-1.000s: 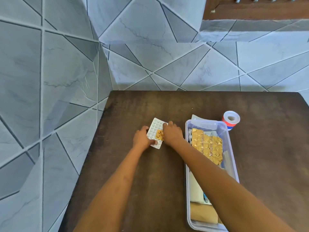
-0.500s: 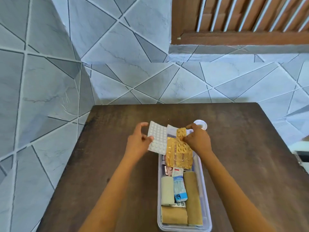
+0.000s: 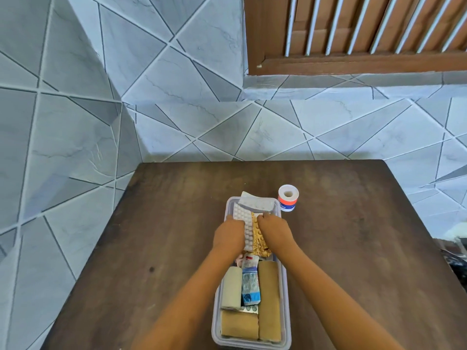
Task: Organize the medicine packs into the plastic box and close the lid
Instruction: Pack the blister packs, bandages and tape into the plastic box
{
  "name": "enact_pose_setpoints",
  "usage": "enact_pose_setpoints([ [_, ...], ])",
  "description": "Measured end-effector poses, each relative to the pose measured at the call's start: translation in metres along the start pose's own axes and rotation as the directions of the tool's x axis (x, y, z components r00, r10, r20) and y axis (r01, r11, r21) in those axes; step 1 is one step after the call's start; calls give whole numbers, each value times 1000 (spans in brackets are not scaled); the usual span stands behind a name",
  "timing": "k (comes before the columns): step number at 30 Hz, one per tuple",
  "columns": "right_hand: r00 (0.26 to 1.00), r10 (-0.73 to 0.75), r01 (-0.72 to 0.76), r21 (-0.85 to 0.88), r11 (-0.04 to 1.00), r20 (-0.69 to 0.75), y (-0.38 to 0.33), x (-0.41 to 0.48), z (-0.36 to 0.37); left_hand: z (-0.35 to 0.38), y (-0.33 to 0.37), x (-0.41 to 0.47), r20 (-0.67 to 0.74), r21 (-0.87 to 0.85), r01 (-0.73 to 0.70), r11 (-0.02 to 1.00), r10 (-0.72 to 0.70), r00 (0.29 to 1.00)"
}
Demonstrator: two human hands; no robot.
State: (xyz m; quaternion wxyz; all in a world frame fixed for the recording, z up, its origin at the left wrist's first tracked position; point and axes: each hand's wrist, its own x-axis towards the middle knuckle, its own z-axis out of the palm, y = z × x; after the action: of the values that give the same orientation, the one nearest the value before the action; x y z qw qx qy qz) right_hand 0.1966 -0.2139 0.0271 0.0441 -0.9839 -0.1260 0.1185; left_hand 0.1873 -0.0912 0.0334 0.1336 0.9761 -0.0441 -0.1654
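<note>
The plastic box (image 3: 250, 343) sat in the middle of the table (image 3: 353, 248), with brown rolls (image 3: 269, 299) inside. Over its far end, the left hand (image 3: 228, 236) curled round a white pill pack (image 3: 246, 223). The right hand (image 3: 274, 232) gripped a gold pack (image 3: 260, 245). A tape roll (image 3: 288, 198) stood near the box's far right corner. Tiled walls (image 3: 177, 135) stood behind and to the left. The table stretched wide on the right.

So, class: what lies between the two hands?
Head view: a white pill pack and a gold pill pack, between the left hand and right hand.
</note>
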Motion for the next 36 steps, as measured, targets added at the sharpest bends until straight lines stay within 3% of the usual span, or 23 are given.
enact_pose_setpoints([
  [7,999,-29,27,-119,993,-14,6,-7,10,29,10,-4,-24,137,30,990,-27,999],
  [11,997,18,-23,-70,997,-72,11,-16,15,22,13,-8,11,466,-105,879,113,993],
  [14,997,24,-26,-26,999,-76,11,-18,17,8,6,-4,59,486,-150,861,139,988],
  [16,996,26,-21,55,998,-91,12,-20,15,-5,-1,1,55,434,-153,888,143,988],
  [18,979,56,-9,237,971,-195,15,-24,10,-19,-8,7,-80,160,-126,979,141,987],
  [20,919,142,17,395,918,-369,25,-22,4,-38,-7,21,-224,-48,-116,992,102,969],
  [23,871,262,-47,459,887,-417,48,-4,-11,-58,3,52,-282,-105,-121,987,88,955],
  [27,914,329,-224,381,897,-237,73,28,-20,-56,18,104,-141,-95,-60,994,46,989],
  [31,941,314,-258,336,906,-124,84,43,-11,-40,24,139,120,-14,39,999,-37,992],
  [36,925,336,-260,349,900,-176,89,51,-1,-26,28,161,228,65,54,996,-68,971],
])
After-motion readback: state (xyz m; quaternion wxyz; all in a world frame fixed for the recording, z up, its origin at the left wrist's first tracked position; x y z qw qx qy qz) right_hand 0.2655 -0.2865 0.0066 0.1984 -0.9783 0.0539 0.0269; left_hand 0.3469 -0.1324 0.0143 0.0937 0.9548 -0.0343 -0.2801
